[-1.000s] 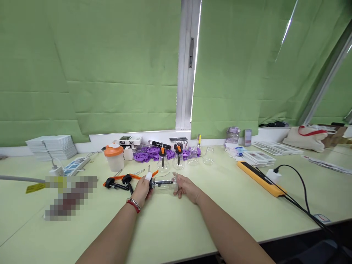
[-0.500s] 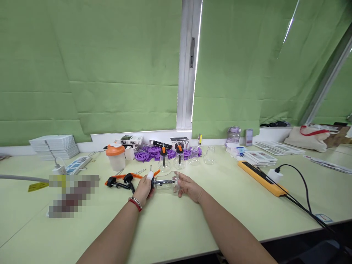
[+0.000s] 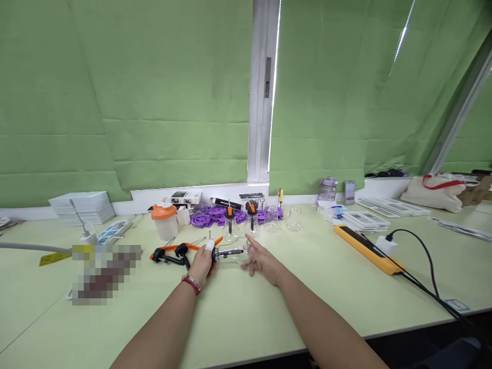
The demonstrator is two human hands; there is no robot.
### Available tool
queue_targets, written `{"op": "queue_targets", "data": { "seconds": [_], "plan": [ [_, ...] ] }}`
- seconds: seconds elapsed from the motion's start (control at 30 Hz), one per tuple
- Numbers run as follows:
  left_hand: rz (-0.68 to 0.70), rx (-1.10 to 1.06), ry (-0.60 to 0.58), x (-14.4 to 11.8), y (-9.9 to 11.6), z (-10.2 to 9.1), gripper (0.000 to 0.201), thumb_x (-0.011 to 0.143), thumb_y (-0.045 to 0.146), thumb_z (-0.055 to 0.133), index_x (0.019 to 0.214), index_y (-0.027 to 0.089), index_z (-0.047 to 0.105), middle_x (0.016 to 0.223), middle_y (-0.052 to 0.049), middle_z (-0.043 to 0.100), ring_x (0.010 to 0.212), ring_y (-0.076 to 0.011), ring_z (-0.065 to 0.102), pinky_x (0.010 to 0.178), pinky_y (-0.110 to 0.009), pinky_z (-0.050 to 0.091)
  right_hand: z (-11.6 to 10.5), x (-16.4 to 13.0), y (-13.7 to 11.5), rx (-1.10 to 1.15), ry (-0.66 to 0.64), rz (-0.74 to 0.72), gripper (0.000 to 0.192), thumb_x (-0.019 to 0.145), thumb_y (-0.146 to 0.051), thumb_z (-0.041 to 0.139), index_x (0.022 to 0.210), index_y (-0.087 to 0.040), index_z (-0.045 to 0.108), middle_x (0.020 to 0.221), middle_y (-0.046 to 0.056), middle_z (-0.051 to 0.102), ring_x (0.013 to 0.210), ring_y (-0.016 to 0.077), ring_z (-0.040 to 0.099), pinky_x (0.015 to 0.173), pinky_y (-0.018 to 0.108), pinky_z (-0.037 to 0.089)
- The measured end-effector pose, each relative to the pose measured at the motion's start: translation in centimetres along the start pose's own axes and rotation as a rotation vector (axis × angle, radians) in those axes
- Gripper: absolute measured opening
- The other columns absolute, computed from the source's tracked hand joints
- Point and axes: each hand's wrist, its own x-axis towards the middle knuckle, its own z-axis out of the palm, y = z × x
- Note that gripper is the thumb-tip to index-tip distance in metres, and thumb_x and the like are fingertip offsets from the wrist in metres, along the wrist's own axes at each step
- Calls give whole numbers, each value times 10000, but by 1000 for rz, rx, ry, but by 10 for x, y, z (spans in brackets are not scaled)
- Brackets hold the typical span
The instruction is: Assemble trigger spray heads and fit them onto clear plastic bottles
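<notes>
Left hand (image 3: pixel 202 264), white tape on one fingertip, closes its grip on the black stopper end of a clear glass flask (image 3: pixel 231 254) lying sideways on the smooth pale-green surface (image 3: pixel 246 312). Right hand (image 3: pixel 264 261) cups its round base, fingers seemingly loose. Orange-handled clamps (image 3: pixel 172 251) lie just left.

Both forearms are bare, without sleeves. The left hand (image 3: pixel 202 264) wears a red-and-silver bangle (image 3: pixel 191 283) at the wrist and a white wrap on one fingertip; the right hand (image 3: pixel 263 262) wears nothing.
</notes>
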Motion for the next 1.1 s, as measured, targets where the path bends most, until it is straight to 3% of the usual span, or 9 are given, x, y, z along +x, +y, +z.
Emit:
{"op": "queue_targets", "data": {
  "seconds": [0.1,0.23,0.37,0.47,0.53,0.7,0.87,0.97,1.1],
  "plan": [
    [23,5,-32,-2,1,1,390,837,574,372,759,196,432,484,73,390,325,-83,356,311,-194,222,-3,1,2,-42,-10,53,769,736,-524,657,1373,-255,320,982,71,588,554,115,627,401,201,412],
    [29,3,-39,-2,1,0,383,839,568,375,756,198,434,492,72,393,338,-85,369,308,-190,229,-4,8,10,-109,22,79,624,806,-665,443,1152,-147,483,666,8,581,408,92,520,313,176,300],
    [23,2,-25,0,1,-2,399,834,583,368,724,203,411,484,68,400,325,-81,351,302,-194,230,-4,4,6,-41,-19,25,618,763,-568,598,1235,-189,472,829,46,612,613,131,611,431,209,433],
    [-6,-5,-23,0,1,-2,408,826,597,372,731,202,412,482,69,402,321,-81,351,305,-192,233,-4,0,1,24,-38,21,837,709,-432,716,1407,-301,274,1024,65,585,715,146,644,536,249,486],
    [-6,-9,-27,-1,1,-2,409,823,600,375,747,201,422,474,72,397,322,-84,356,307,-191,229,-4,1,2,10,-36,50,821,751,-490,659,1426,-289,236,935,52,599,627,133,634,487,233,457],
    [-8,-18,-32,-2,1,-1,406,821,598,371,757,202,434,461,69,400,322,-92,352,300,-196,219,-2,8,8,-80,12,74,685,823,-669,406,1288,-168,448,676,23,579,481,113,541,356,193,352],
    [-5,-3,-35,-2,1,-1,406,827,592,363,754,201,448,457,64,396,318,-89,334,297,-197,209,-4,5,7,30,-21,8,719,723,-500,684,1339,-261,401,1088,80,576,807,159,617,538,247,507],
    [6,9,-54,-3,1,1,402,836,583,360,795,197,465,462,64,392,325,-94,347,303,-194,210,-5,6,6,-3,-22,65,763,783,-575,573,1411,-259,277,934,64,615,630,137,627,455,227,459],
    [-7,11,-46,-3,-1,3,427,834,597,361,840,188,480,489,64,401,332,-92,367,316,-197,231,-4,9,7,-89,40,99,739,839,-681,337,1388,-186,314,768,57,623,451,113,566,337,191,345]
  ]
}}
